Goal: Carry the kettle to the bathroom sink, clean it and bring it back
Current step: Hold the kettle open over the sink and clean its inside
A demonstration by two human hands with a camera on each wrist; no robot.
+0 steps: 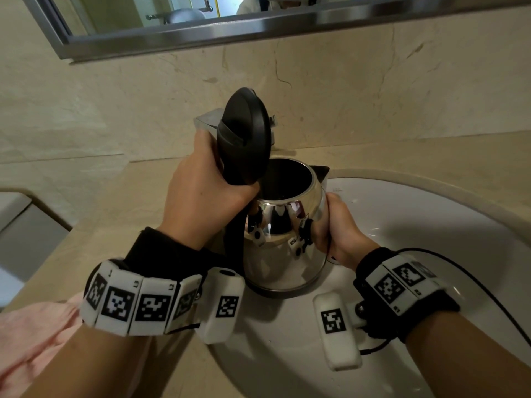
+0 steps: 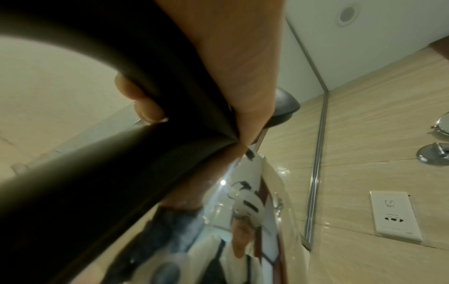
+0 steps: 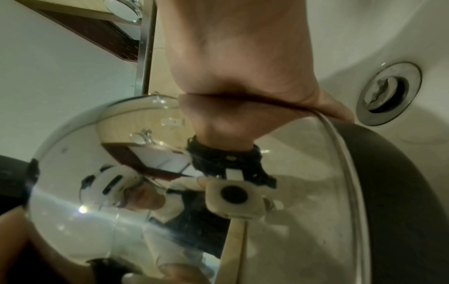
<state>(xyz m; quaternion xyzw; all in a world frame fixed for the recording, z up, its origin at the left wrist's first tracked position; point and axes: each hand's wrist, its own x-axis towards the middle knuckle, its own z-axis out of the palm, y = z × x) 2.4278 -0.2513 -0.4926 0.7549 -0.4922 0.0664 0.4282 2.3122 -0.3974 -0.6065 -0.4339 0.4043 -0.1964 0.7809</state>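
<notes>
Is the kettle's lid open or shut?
Open: the lid stands raised above the kettle, whose dark inside shows.

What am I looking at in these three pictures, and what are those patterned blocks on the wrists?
No machine here: a person wears a head camera and patterned wristbands carrying wrist cameras. The head view looks down at a white oval sink basin set in a beige stone counter. The left hand grips the black handle of a shiny steel electric kettle, its black round lid flipped up. The right hand holds the kettle's side near the spout. The two wrist views are close-ups along each hand; the right one also shows the metal drain. Pink cloth lies at left.
</notes>
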